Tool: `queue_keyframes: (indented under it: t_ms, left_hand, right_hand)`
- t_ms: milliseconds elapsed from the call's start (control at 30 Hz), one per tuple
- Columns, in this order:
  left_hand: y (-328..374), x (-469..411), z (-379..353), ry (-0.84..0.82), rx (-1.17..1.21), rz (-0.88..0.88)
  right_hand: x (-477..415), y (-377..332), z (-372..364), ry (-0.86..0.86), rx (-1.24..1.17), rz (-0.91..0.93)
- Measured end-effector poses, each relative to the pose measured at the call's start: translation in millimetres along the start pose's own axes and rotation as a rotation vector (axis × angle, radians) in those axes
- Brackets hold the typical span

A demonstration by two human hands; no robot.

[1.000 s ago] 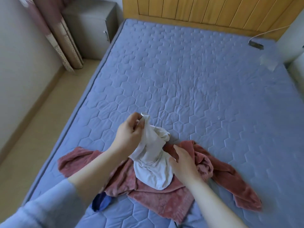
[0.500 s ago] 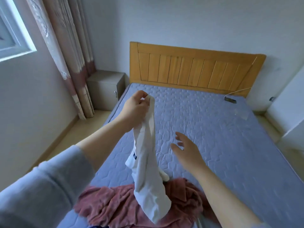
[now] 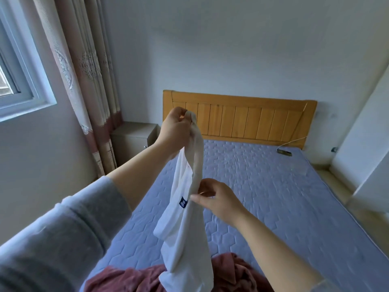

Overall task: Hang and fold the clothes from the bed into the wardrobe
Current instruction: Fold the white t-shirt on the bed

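Observation:
A white garment with a small dark blue label hangs in the air over the bed. My left hand pinches its top end, raised in front of the headboard. My right hand pinches the garment's edge about halfway down, next to the label. Beneath it a dusty-pink fleece garment lies crumpled on the blue quilted mattress, at the near edge of the view. The wardrobe is not in view.
A wooden headboard stands at the far end of the bed. A grey bedside cabinet and a long curtain are on the left, below a window. A small dark device with a cable lies near the headboard.
My left hand has lifted the white garment off the pink one, high into the air. My right hand let go, hovered open, then took hold of the garment's edge. The view tilted upward.

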State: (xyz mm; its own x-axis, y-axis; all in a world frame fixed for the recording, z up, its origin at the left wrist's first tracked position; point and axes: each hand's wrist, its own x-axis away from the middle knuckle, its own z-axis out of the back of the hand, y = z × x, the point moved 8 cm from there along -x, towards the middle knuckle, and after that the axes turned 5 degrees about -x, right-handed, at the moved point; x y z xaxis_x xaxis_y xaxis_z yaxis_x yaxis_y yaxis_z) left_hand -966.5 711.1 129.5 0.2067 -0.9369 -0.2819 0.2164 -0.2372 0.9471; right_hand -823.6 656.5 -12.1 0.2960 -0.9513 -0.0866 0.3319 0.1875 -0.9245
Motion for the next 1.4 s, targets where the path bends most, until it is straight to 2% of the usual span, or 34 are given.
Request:
queue_keyframes:
  t_ms: [200, 267, 333, 467, 600, 767, 867, 1000, 1067, 1133, 1300, 1400]
  left_hand:
    - [28.3, -0.6, 15.4, 0.041, 0.138, -0.065]
    - [29.0, -4.6, 25.9, 0.073, 0.084, -0.098]
    - [23.8, -9.5, 40.3, 0.131, -0.072, -0.131]
    - [-4.2, -15.0, 60.6, 0.19, -0.329, -0.121]
    - [-37.2, -6.6, 62.8, 0.104, -0.471, -0.039]
    - [-37.4, 35.7, 35.5, -0.117, -0.597, -0.18]
    - [-45.1, 65.4, 17.9, -0.247, -0.577, -0.154]
    - [-58.6, 83.0, 7.4, -0.17, -0.571, -0.106]
    - [-64.1, 83.5, -2.7, -0.176, -0.61, -0.07]
    - [-67.9, 80.3, -10.7, -0.186, -0.545, -0.011]
    - [-45.7, 70.5, -8.9, -0.102, -0.38, -0.131]
    - [-39.2, 62.1, 2.4, -0.036, -0.363, -0.116]
  right_hand:
    - [-3.8, 15.8, 0.1, -0.017, 0.136, -0.08]
    - [-0.4, 21.2, 7.5, 0.009, -0.054, -0.122]
    - [2.1, 17.6, 16.7, 0.037, -0.278, -0.154]
    - [-6.8, -17.1, 46.8, 0.124, -0.427, -0.079]
    - [-18.8, -60.7, 65.1, 0.178, -0.447, 0.007]
    - [-35.2, -90.9, 65.1, 0.238, -0.417, 0.04]
    - [-40.3, -105.6, 63.5, 0.266, -0.426, 0.053]
    - [-39.0, -127.3, 65.0, 0.258, -0.469, 0.09]
    - [-37.4, -140.2, 62.3, 0.221, -0.51, 0.119]
    - [-35.9, -150.6, 59.3, 0.186, -0.538, 0.153]
    - [-28.0, -139.2, 68.0, 0.13, -0.523, 0.141]
    - [-17.0, -109.0, 80.0, 0.183, -0.436, 0.078]
